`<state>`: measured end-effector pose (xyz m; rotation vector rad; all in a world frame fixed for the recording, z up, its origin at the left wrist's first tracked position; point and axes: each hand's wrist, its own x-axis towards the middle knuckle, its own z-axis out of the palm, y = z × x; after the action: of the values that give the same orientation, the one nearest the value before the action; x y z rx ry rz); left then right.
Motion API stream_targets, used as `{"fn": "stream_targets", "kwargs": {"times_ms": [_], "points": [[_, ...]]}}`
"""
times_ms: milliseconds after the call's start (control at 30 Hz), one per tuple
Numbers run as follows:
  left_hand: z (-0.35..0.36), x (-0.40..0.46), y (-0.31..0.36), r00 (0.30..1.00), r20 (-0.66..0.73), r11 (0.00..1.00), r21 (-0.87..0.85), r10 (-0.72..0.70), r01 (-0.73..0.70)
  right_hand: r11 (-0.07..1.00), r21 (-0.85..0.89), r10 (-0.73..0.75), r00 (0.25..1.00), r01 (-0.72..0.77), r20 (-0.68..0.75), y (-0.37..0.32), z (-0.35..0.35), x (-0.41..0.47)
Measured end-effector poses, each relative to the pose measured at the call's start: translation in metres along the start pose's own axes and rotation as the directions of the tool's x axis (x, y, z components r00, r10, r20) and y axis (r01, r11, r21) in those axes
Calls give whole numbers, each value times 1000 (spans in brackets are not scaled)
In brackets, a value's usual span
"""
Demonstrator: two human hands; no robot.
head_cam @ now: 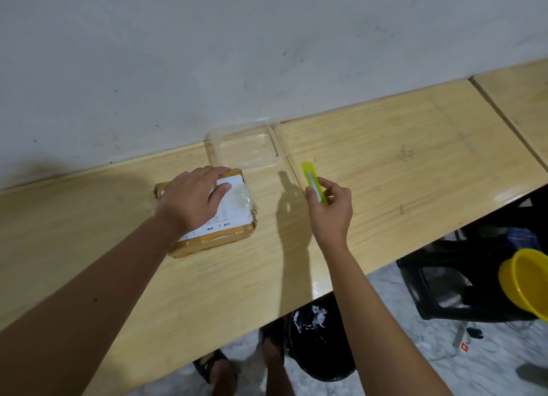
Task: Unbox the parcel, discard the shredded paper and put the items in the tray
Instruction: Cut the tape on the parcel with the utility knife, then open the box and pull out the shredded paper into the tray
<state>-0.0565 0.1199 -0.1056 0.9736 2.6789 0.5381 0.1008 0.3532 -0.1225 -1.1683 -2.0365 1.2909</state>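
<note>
A flat cardboard parcel, wrapped in clear tape and bearing a white label, lies on the wooden table. My left hand presses flat on its top, fingers spread. To the right of the parcel, my right hand holds a yellow-green utility knife just above the table, its tip pointing away from me. A clear plastic tray stands behind the parcel near the wall, with nothing in it.
Under the table's front edge stands a black bin holding some shredded paper. A yellow bowl rests on a black stool at the right. My feet show below on the floor. A wall runs along the table's far side.
</note>
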Motion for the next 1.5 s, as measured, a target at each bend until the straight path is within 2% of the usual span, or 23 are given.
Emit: {"fn": "stream_targets", "kwargs": {"times_ms": [267, 567, 733, 867, 933, 1033, 1100, 1200, 1300, 1367, 1433, 1500], "points": [[1, 1, -1, 999, -16, 999, -6, 32, -32, 959, -285, -4, 1000, 6, 10, 45, 0, 50], [5, 0, -2, 996, -72, 999, 5, 48, -48, 917, -396, -29, 999, 40, 36, 46, 8, 65], [5, -1, 0, 994, -88, 997, 30, 69, -67, 932, -363, -12, 999, 24, 36, 44, 6, 63], [-4, -3, 7, 999, -11, 999, 24, 48, -48, 917, -383, -95, 993, 113, 66, 29, 10, 50], [-10, -4, 11, 998, -38, 998, 22, 56, -55, 941, -263, -177, 972, 213, 152, 12, 18, 38], [-18, -11, 13, 986, -162, 999, 33, 39, -35, 957, -56, -256, 921, 284, 295, -19, 36, 24], [-20, -21, 10, 962, -271, 1000, 13, -17, 22, 957, 33, -275, 871, 287, 407, -38, 50, 17], [-18, -45, 5, 886, -383, 964, -149, -262, 221, 954, 94, -283, 762, 283, 583, -61, 66, 11], [-13, -68, 2, 782, -263, 817, -314, -565, 484, 946, 68, -268, 648, 316, 713, -75, 78, 8], [-9, -78, 1, 693, -166, 686, -419, -702, 595, 948, 37, -234, 611, 316, 756, -80, 84, 6], [-8, -80, 1, 644, -107, 595, -517, -758, 615, 951, 10, -206, 608, 310, 767, -81, 87, 5], [-12, -76, 0, 637, -100, 562, -588, -764, 581, 948, -5, -202, 617, 317, 761, -80, 87, 5]]}}
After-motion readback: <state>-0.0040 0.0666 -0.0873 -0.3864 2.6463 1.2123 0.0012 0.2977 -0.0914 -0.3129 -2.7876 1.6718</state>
